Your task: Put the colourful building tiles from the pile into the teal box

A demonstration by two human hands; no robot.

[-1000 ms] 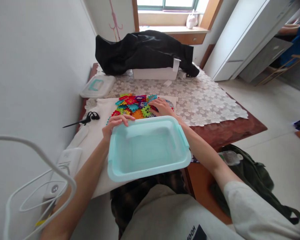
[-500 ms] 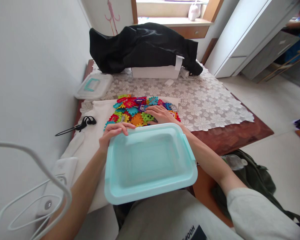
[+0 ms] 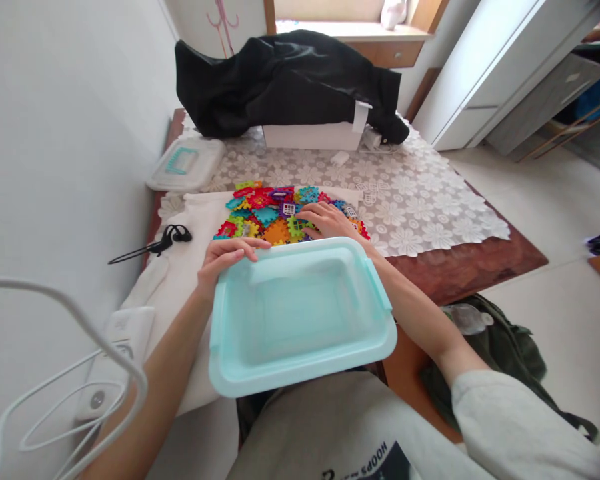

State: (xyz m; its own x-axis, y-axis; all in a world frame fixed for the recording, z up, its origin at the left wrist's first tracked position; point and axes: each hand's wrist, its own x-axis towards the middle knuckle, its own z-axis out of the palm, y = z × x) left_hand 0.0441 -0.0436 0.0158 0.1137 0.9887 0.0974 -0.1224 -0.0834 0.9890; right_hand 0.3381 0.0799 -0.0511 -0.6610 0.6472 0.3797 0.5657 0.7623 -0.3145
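A pale turquoise plastic bin [image 3: 300, 313] is held tilted in front of my body, its inside facing up and bare. My left hand [image 3: 233, 259] grips its far left rim, fingers over the edge and thumb hidden. Past the far rim lies a pile of colourful plastic gear-shaped building pieces [image 3: 265, 217] on a white cloth. My right hand [image 3: 325, 220] rests on the right part of this pile, fingers stretched and slightly bent. The right forearm passes along the bin's right side. Whether a piece sits under those fingers is hidden.
A clear lid [image 3: 207, 167] with a turquoise handle lies at the table's left. Black earphones [image 3: 173, 239] rest on the cloth [image 3: 205, 210]. A black cover [image 3: 290, 87] drapes over a white box [image 3: 313, 137] at the back. A white power strip [image 3: 125, 333] and cables are at left.
The view has tipped slightly, so the table sits higher in the picture. My right hand's fingers have bent a little more on the pile. My left hand keeps its hold on the bin.
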